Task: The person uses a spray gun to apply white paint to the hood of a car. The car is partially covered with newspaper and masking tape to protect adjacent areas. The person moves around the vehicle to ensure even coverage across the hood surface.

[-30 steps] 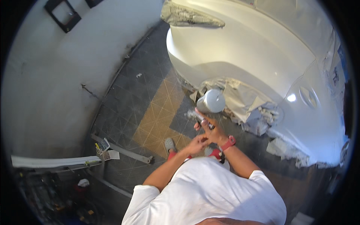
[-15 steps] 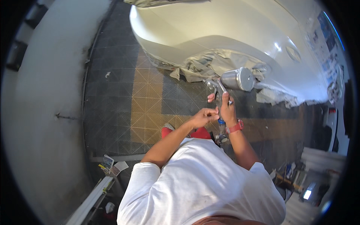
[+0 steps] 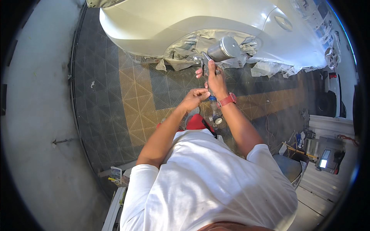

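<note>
My right hand (image 3: 216, 81) is wrapped around the handle of a spray gun (image 3: 223, 49) with a silver metal cup, and a red watch (image 3: 226, 100) circles that wrist. Thumb and fingers of my left hand (image 3: 195, 98) are pinched together at the lower end of the gun's handle; the exact part between them is too small to make out. Below the handle hang a blue fitting (image 3: 212, 98) and a round gauge (image 3: 217, 120). Beyond the gun stands a pearl-white car body (image 3: 154, 29), its wheel arch covered with crumpled masking paper (image 3: 181, 48).
A pale wall (image 3: 38, 96) runs along the left. Dark and tan floor tiles (image 3: 135, 92) lie underfoot. On the right, a thin hose (image 3: 266, 129) curls on the floor near a bin (image 3: 288, 167) and a boxy device with a lit screen (image 3: 325, 158). A white rail-like piece (image 3: 114, 208) stands lower left.
Both hands and the spray gun have shifted up and left in view. The car and floor have moved the same way, as the view has turned. Both grips look the same.
</note>
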Motion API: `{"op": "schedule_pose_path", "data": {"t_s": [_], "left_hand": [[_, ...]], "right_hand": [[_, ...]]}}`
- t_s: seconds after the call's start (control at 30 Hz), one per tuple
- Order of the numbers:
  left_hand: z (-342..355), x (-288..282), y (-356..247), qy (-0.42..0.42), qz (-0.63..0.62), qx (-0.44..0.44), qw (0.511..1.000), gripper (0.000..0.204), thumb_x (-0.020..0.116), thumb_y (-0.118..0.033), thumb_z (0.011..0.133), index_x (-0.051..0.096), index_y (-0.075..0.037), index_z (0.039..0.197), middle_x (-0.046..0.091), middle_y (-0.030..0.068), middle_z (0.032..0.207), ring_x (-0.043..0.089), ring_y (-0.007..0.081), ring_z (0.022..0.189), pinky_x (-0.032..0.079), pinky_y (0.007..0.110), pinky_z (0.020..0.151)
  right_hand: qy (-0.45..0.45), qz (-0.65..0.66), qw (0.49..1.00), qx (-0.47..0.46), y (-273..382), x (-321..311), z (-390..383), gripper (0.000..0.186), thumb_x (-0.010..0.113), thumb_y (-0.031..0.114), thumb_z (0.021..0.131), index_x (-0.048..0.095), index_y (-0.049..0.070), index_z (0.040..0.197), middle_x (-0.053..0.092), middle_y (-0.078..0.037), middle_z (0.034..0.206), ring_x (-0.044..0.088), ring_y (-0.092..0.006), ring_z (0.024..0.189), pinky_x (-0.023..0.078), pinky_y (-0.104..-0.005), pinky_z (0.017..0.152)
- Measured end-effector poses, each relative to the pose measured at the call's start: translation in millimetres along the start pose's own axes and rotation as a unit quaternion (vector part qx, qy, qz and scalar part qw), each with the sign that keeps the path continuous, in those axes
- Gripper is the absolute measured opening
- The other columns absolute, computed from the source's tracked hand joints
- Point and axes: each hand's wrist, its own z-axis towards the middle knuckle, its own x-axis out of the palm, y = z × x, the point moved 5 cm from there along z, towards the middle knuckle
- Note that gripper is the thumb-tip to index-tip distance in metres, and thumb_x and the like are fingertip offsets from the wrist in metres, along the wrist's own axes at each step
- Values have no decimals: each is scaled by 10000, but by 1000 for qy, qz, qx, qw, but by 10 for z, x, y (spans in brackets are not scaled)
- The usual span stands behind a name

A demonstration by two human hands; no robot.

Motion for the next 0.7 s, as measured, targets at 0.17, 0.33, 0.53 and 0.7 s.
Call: {"op": "schedule_pose_path", "data": {"t_s": [0.17, 0.33, 0.53, 0.7], "left_hand": [[-276, -132, -25, -71, 70, 2, 995, 463, 625, -267, 1063, 567, -29, 1455, 675, 43, 1304, 605, 123, 1149, 453, 304, 1053], [-1103, -624, 890, -163, 124, -120, 971, 534, 654, -331, 1040, 547, -36, 1473, 664, 80, 1328, 596, 176, 1237, 447, 332, 1098], [-2705, -757, 2494, -234, 279, -302, 881, 625, 574, -549, 1022, 598, -82, 1437, 664, 180, 1365, 604, 298, 1304, 456, 386, 1107], [-3541, -579, 2934, -346, 137, -408, 834, 735, 554, -601, 1009, 554, -16, 1454, 616, 272, 1394, 588, 383, 1317, 456, 427, 1104]], "right_hand": [[12, 28, 999, -31, -54, 112, 66, 721, 391, 633, 1064, 720, 7, 926, 716, -50, 761, 542, -106, 465, 430, -281, 450], [55, 30, 998, -1, -328, -56, 47, 677, 402, 602, 1076, 723, 5, 1104, 769, -55, 923, 583, -106, 519, 443, -246, 465], [115, 4, 993, 1, -712, -267, 28, 661, 319, 533, 1113, 485, 36, 1515, 750, -109, 1176, 690, -125, 815, 496, -252, 526], [130, 27, 991, -14, -957, -159, 2, 615, 398, 500, 1104, 416, 120, 1587, 758, -26, 1129, 555, -42, 642, 450, -210, 526]]}}
